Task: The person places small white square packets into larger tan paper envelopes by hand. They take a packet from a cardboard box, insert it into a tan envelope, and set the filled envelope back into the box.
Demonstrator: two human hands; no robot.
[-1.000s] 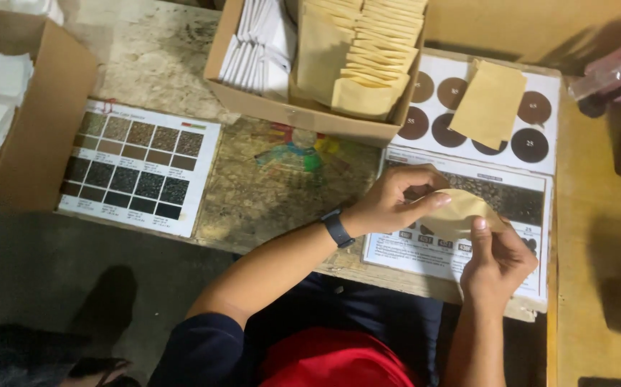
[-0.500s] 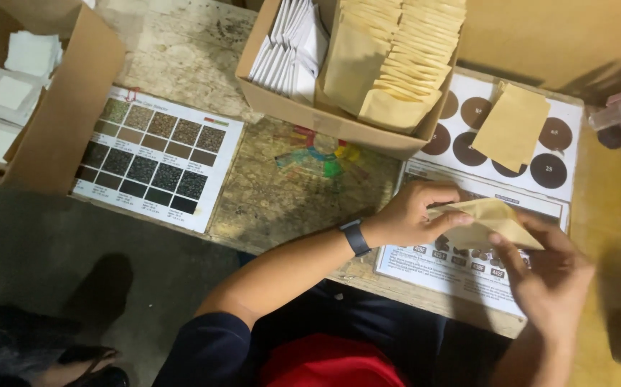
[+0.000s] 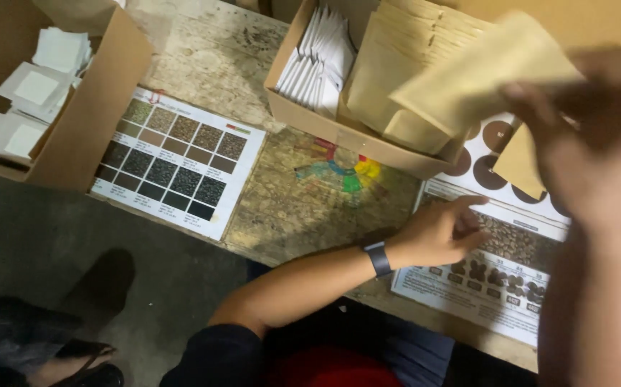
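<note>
Resting on the printed sheet (image 3: 500, 287) at the worktop's (image 3: 210, 50) near edge, your left hand (image 3: 439, 233) is loose and holds nothing. Your right hand (image 3: 597, 150), blurred, grips a tan envelope (image 3: 475, 79) raised above the box (image 3: 339, 129) of envelopes beyond.

Person wearing a dark navy short sleeve (image 3: 214, 355) ending above the elbow, a dark band wristwatch (image 3: 378, 259) circling the left wrist, red garment (image 3: 332, 369) showing at the lap, forearms bare.
</note>
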